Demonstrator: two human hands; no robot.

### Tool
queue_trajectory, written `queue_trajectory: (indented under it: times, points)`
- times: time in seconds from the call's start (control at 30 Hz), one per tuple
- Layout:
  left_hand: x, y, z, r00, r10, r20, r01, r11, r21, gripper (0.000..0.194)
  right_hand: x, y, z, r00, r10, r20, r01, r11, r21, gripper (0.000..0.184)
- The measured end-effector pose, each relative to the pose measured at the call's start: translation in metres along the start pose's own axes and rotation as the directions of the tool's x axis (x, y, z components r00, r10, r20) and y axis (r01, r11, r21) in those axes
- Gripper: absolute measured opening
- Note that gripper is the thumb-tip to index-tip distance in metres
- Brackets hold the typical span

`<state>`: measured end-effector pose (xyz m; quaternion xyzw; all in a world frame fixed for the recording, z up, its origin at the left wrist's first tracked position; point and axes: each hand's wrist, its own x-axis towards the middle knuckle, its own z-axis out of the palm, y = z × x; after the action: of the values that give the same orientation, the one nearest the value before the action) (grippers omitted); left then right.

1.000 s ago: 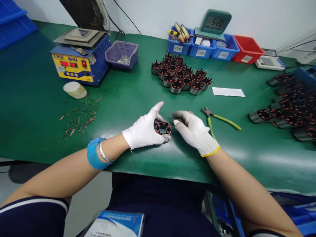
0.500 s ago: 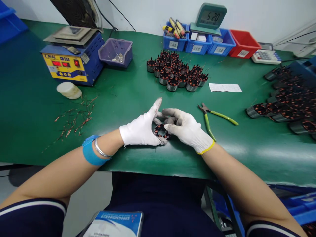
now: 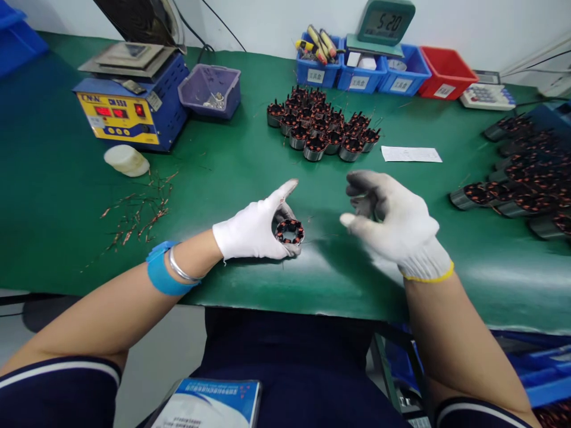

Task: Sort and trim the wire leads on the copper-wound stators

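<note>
In a white glove, my left hand [image 3: 263,226] has its fingers curled around a small ring-shaped motor stator [image 3: 290,221] with copper windings, its open ring facing up near the table's front edge. Thin wire ends stick out from the stator to the right. My right hand [image 3: 388,214], also gloved, hovers over the table to the right of it, thumb and fingers apart, with nothing visible between them. The green-handled cutting pliers are hidden, with the right hand over the place where they lay.
Several wound stators [image 3: 314,148] stand grouped behind my hands, and more [image 3: 473,193] lie at the right. Copper wire scraps [image 3: 140,217], a white round lump [image 3: 126,160], a yellow-blue device [image 3: 129,113] and a purple bin [image 3: 209,92] are at left. A paper slip [image 3: 411,154] lies right of centre.
My right hand has left the stator and moved right, over where the pliers lay, its fingers opening. My left hand keeps the stator in nearly the same place.
</note>
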<state>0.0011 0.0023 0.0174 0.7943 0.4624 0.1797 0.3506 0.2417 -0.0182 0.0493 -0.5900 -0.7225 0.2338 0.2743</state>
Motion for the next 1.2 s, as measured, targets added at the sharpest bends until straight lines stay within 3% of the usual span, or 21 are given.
queue_trajectory:
  times: [0.03,0.1,0.13,0.2,0.3,0.43,0.53,0.67,1.0,1.2]
  points:
    - [0.0,0.0,-0.001,1.0,0.002,0.011,-0.002,1.0,0.029,0.118,-0.004,-0.007,0.005,0.996,-0.086,0.022,0.085,0.996,0.03,0.083]
    - [-0.001,-0.001,-0.002,0.999,0.004,0.038,-0.007,0.997,0.082,0.116,-0.009,-0.018,0.019,0.962,-0.172,0.211,0.188,0.98,-0.059,0.106]
    - [-0.001,-0.001,-0.003,0.999,0.004,0.044,-0.009,0.995,0.098,0.115,-0.01,-0.021,0.026,0.95,-0.145,0.277,0.198,0.965,-0.174,0.103]
    - [-0.001,-0.001,-0.004,0.999,0.006,0.053,-0.011,0.995,0.103,0.115,-0.01,-0.023,0.037,0.931,-0.049,0.362,0.195,0.905,-0.378,0.075]
    - [-0.001,-0.003,-0.005,0.997,0.018,0.071,-0.024,0.996,0.089,0.114,-0.006,-0.019,0.041,0.903,0.032,0.429,0.188,0.868,-0.46,0.038]
    - [-0.002,-0.005,-0.001,0.996,0.088,0.03,-0.091,0.989,0.116,0.1,-0.003,-0.017,0.035,0.887,-0.002,0.462,0.241,0.855,-0.459,0.028]
    - [-0.004,-0.002,0.005,0.984,0.159,-0.086,-0.148,0.982,0.116,0.07,-0.003,-0.02,0.034,0.876,-0.009,0.482,0.273,0.834,-0.48,0.027]
    - [-0.006,0.004,0.012,0.967,0.206,-0.148,-0.188,0.974,0.126,0.036,-0.005,-0.02,0.031,0.879,-0.037,0.476,0.292,0.83,-0.476,0.026]
    - [-0.009,0.001,0.02,0.923,0.344,-0.174,-0.311,0.931,0.189,0.028,-0.019,-0.023,0.01,0.933,-0.142,0.33,0.313,0.772,-0.553,0.027]
    - [-0.006,0.003,0.025,0.919,0.353,-0.174,-0.312,0.923,0.224,0.016,0.002,-0.015,0.026,0.986,0.004,0.168,0.086,0.844,-0.529,0.03]
